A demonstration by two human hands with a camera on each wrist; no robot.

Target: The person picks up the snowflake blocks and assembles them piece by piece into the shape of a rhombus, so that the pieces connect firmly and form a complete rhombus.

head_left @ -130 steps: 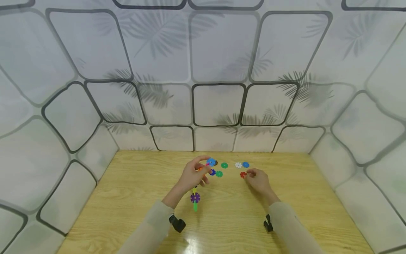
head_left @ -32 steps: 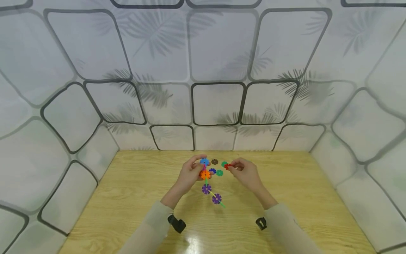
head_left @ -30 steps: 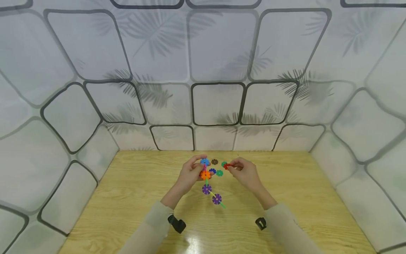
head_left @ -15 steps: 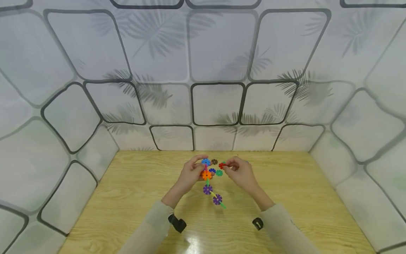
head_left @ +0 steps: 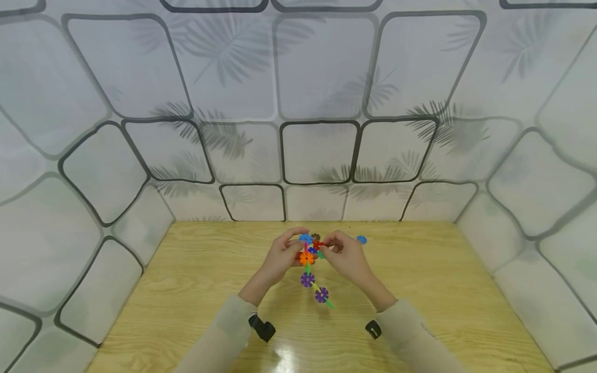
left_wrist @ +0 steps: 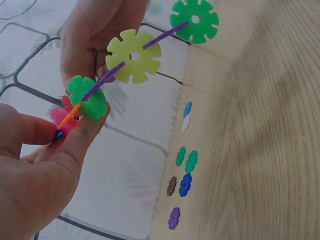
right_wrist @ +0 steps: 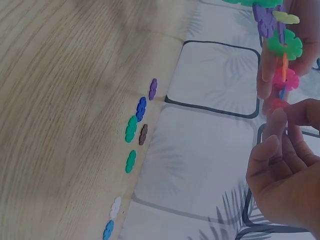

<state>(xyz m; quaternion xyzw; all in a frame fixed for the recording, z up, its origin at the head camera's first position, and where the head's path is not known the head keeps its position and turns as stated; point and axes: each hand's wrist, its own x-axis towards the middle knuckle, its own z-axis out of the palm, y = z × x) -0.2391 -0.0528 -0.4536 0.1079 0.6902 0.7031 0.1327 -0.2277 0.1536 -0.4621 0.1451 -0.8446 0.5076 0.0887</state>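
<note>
In the head view my left hand [head_left: 280, 259] pinches the upper part of a chain of slotted snowflake discs. A light blue disc [head_left: 305, 238] tops the chain; an orange disc [head_left: 306, 258] and two purple discs, joined by edge-on pieces, hang below. My right hand [head_left: 350, 259] pinches a red snowflake disc [head_left: 317, 245] beside the light blue one. In the right wrist view the red disc [right_wrist: 279, 104] meets or nearly meets the blue piece [right_wrist: 282, 94] below a pink disc [right_wrist: 286, 79]; fingertips partly cover it, so whether the slots engage I cannot tell.
On the wooden table [head_left: 210, 311] lie several loose discs: purple [left_wrist: 173, 218], dark blue [left_wrist: 185, 185], brown [left_wrist: 171, 186], two green including one [left_wrist: 191, 161], white [left_wrist: 185, 123] and blue [left_wrist: 187, 109]. A patterned cloth wall [head_left: 322, 155] stands behind the table.
My right hand has lifted the red disc from the table's right side and carried it left to the chain. The chain's lower end has swung right, while my left hand shifts only slightly.
</note>
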